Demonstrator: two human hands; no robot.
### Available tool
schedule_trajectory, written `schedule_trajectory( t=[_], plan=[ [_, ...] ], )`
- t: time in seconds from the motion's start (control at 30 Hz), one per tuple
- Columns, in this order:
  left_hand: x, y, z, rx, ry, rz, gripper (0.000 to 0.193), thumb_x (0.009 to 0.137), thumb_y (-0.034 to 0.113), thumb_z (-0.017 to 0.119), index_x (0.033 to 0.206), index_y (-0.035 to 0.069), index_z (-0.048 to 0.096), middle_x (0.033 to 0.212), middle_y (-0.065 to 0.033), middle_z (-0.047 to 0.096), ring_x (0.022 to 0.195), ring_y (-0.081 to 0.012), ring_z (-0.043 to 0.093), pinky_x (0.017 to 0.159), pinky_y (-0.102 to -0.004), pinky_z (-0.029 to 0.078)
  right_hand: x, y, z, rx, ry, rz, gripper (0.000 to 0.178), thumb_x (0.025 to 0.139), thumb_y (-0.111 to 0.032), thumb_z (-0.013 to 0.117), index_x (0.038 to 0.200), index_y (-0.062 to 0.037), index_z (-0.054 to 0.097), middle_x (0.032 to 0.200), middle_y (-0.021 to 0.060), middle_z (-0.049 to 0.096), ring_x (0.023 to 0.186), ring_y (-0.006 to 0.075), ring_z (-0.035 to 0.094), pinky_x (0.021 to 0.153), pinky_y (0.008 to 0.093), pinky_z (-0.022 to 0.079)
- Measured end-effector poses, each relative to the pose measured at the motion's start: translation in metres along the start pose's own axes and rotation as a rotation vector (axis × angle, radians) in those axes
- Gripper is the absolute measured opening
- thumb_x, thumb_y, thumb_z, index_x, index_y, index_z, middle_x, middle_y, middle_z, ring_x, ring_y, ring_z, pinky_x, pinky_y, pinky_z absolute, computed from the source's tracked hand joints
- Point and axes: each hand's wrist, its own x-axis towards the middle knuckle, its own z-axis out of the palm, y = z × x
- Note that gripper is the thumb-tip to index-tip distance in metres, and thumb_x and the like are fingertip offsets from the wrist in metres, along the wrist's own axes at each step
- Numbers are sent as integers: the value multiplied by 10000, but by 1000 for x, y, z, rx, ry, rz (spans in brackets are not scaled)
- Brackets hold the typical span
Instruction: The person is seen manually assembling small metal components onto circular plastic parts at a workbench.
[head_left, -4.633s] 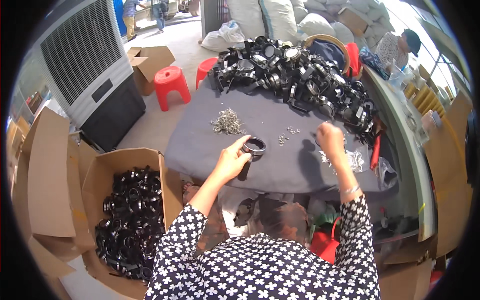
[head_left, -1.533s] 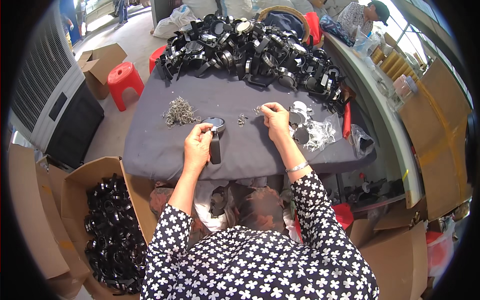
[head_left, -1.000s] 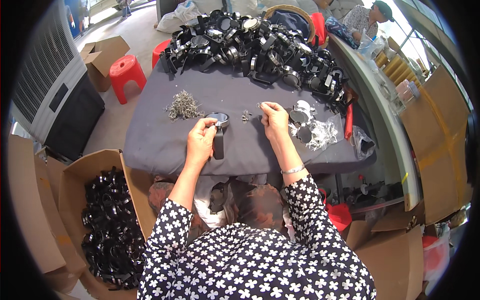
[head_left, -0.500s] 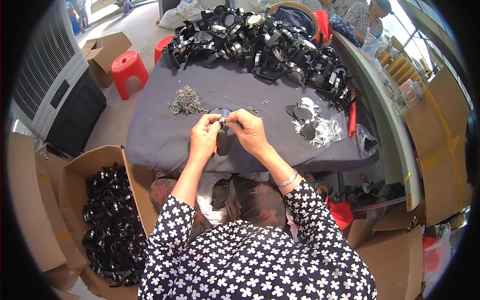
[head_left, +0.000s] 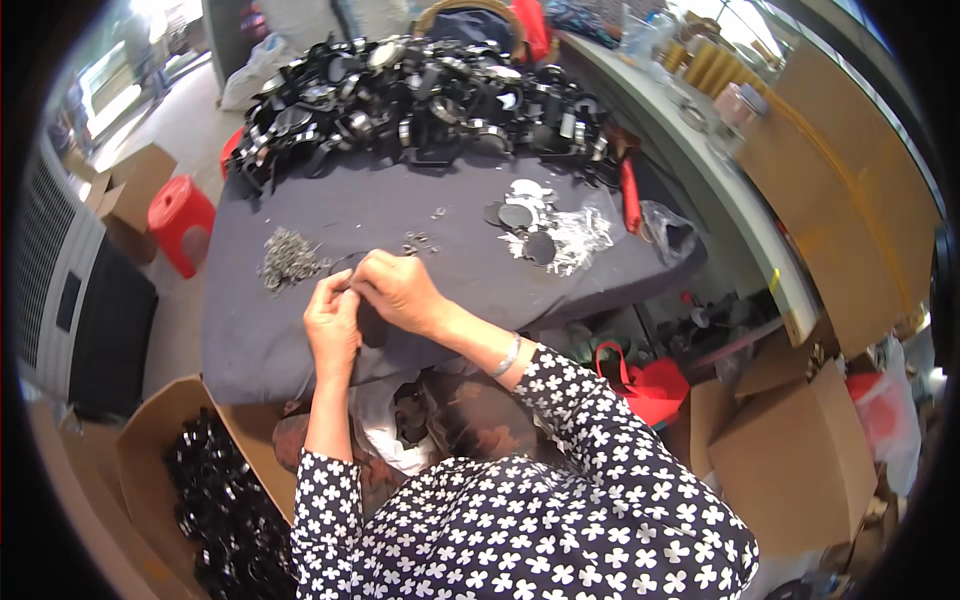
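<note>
Near the front edge of the cloth-covered table (head_left: 480, 280), both my hands meet over a black plastic part (head_left: 372, 327). Its dark flat end shows below my fingers, and the rest is mostly hidden. My left hand (head_left: 332, 318) grips the part from its left side, fingers closed. Thumb and fingertips of my right hand (head_left: 402, 288) are pinched together at its upper end. Whatever small piece lies between those fingertips cannot be made out. Just left of my hands lies a pile of small metal clips (head_left: 290, 258), with several loose clips (head_left: 418, 243) beyond them.
A large heap of black parts with shiny metal rims (head_left: 430, 115) covers the table's far side. Black and white discs (head_left: 516, 215) lie by white scraps (head_left: 578, 240) at right. A cardboard box (head_left: 250, 455) of black parts stands at lower left, a red stool (head_left: 182, 222) beyond.
The whole view has shifted, so table and hands appear farther left. Both hands stay together on the black part; my right hand now covers more of its upper end.
</note>
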Motion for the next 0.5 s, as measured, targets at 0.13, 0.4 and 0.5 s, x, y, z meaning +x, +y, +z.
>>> schedule_trajectory(
  t=[0.13, 0.4, 0.5],
  plan=[
    [8, -14, 5, -10, -5, 44, 177, 858, -29, 538, 1023, 11, 588, 717, 23, 560, 543, -15, 482, 467, -162, 385, -4, 1, -13, -70, -5, 40, 124, 713, -28, 672, 781, -42, 570, 746, 94, 593, 632, 268, 612, 544, 328, 500],
    [8, -21, 5, -86, 5, 55, 156, 873, -10, 523, 1019, 6, 577, 761, -9, 588, 634, -65, 573, 564, -204, 473, -31, 45, -126, -726, -173, 220, 54, 773, -61, 570, 822, -68, 590, 758, 103, 570, 686, 315, 611, 577, 391, 501],
    [9, -20, 4, -76, -4, 54, 160, 874, -8, 523, 1026, 6, 572, 769, -12, 589, 638, -65, 573, 572, -204, 477, -38, 67, -151, -864, -297, 286, 72, 743, -96, 556, 700, -47, 588, 745, 133, 550, 680, 309, 603, 585, 413, 492]
  ],
)
